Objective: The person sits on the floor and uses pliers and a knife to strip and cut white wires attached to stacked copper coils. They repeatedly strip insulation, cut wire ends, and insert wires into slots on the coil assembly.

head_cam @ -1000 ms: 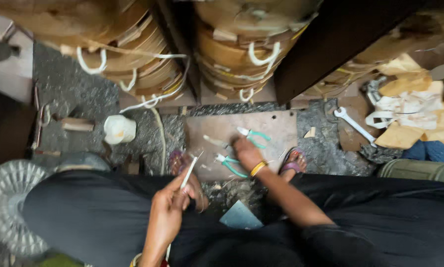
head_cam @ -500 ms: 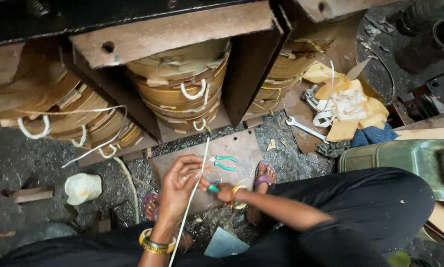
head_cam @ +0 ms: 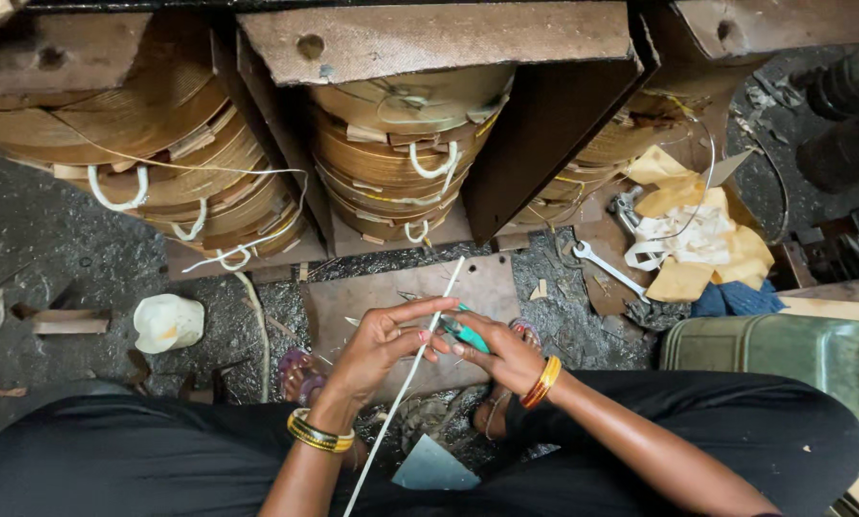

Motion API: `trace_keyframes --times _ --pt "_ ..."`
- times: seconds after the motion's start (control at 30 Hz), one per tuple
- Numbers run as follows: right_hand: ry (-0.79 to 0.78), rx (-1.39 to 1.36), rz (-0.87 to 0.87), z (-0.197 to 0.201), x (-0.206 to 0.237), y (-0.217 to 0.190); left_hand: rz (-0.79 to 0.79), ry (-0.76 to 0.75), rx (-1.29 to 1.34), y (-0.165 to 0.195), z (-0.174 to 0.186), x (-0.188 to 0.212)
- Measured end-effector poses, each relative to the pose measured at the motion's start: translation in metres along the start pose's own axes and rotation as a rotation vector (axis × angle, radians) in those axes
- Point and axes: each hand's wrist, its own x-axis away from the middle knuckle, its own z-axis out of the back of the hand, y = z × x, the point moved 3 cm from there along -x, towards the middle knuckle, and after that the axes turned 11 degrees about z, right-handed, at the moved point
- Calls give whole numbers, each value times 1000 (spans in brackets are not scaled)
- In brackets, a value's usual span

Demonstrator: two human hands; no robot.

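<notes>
Left hand (head_cam: 377, 349): pinching thin white sleeve (head_cam: 406, 381), running diagonally past the wrist.
Right hand (head_cam: 501, 352): gripping teal-handled pliers (head_cam: 466, 334), touching left fingertips.
Under hands: brown board (head_cam: 353, 302) on gritty floor.
Behind: wound coils (head_cam: 396, 158) between dark wooden plates.
Right side: spanner (head_cam: 607, 268), crumpled paper (head_cam: 698, 239), green can (head_cam: 784, 349).
Left side: white cup (head_cam: 166, 323).

I'm looking down into a gritty repair workshop: big wound coils (head_cam: 391, 144) wrapped in brown tape, a spanner (head_cam: 607, 268) on the dirty floor (head_cam: 56, 239), and oily rags (head_cam: 698, 244) beside it.
</notes>
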Motion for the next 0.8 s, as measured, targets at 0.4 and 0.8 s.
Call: trace_keyframes --times 0.4,0.8 --pt "-80 -108 22 -4 -7 -2 18 14 12 -11 6 0" --pt "-58 -150 13 4 -3 2 52 -2 -19 -15 5 -6"
